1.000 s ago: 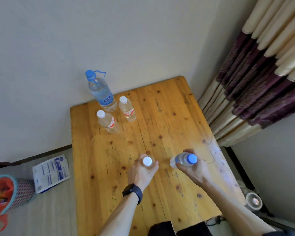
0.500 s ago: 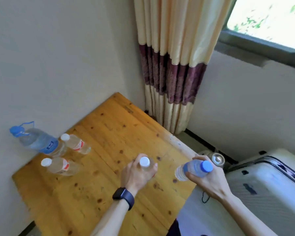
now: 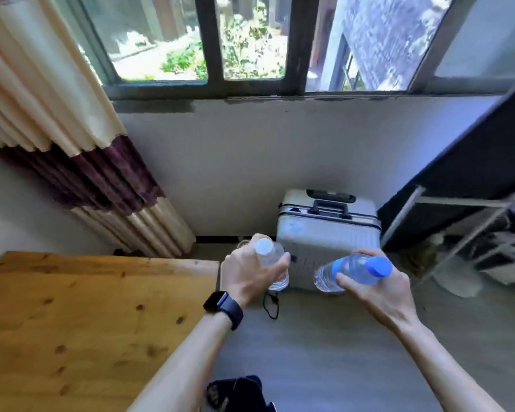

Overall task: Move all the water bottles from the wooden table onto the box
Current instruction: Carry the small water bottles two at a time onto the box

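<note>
My left hand grips a clear water bottle with a white cap, held in the air past the right edge of the wooden table. My right hand grips a second clear bottle with a blue cap, tilted on its side. Both bottles hang in front of the silver hard-shell case, the box, which stands on the floor under the window. Its top with the black handle is bare. The other bottles on the table are out of view.
A cream and maroon curtain hangs left of the case. A dark cabinet side and metal rack stand at the right. A black cord lies on the grey floor near the case.
My view has swung right, from the table to the case under the window. Both hands have carried their bottles off the table and now hold them in front of the case.
</note>
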The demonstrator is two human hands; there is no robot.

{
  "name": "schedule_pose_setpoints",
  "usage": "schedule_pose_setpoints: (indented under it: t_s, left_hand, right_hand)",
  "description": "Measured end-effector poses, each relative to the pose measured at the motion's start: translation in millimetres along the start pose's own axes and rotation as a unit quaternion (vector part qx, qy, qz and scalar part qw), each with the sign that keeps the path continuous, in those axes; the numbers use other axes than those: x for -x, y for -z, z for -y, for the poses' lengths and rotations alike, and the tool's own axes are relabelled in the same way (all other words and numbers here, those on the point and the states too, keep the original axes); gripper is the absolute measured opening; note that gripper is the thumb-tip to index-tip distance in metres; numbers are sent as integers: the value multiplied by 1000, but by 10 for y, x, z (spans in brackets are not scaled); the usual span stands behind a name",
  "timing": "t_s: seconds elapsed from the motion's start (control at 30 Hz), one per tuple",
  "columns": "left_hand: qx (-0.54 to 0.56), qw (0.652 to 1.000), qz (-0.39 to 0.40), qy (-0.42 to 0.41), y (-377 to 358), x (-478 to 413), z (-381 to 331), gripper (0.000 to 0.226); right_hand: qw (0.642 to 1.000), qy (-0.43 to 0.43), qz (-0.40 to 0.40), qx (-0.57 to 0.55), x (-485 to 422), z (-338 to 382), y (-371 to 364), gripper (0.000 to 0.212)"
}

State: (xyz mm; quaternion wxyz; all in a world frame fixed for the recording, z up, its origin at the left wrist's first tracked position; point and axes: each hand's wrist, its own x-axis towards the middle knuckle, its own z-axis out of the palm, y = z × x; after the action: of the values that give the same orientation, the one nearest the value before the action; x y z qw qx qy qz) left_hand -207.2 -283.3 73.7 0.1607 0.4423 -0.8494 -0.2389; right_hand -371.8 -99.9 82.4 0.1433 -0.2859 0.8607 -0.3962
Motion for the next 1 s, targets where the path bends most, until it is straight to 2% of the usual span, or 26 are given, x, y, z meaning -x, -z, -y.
schedule_pose_setpoints:
  t_s: [0.17,0.23,0.3,0.4,0.5,0.6,0.8,1.0]
  left_hand:
    - [-4,992,51,-112,-461,254,-1391,49]
    - [-5,979,74,-187,-661,338,-1988,57]
    - [14,964,104,-244,-844,419,-2588,54]
    - [43,941,146,-301,-1126,521,-3456,46]
    - [41,920,181,-346,-1447,611,-4231,55]
    - [44,895,213,-389,-1770,709,-4940,57]
    - [65,845,273,-456,-2491,898,-6160,43]
    - [51,778,316,-540,-3239,1241,-7312,46]
  right_hand:
    - [991,-74,-113,21,353,-787,1242,45]
    - [982,-105,-152,22,473,-1062,1753,45]
    - [973,-143,-176,28,546,-1259,2254,44]
    - [959,-189,-210,35,651,-1555,2931,42]
    - [939,-229,-255,30,790,-1821,3505,38]
    - [914,-273,-299,23,923,-2086,4016,36]
    - [858,-342,-380,48,1133,-2655,4868,37]
    - [784,-416,-453,81,1403,-3157,5572,41]
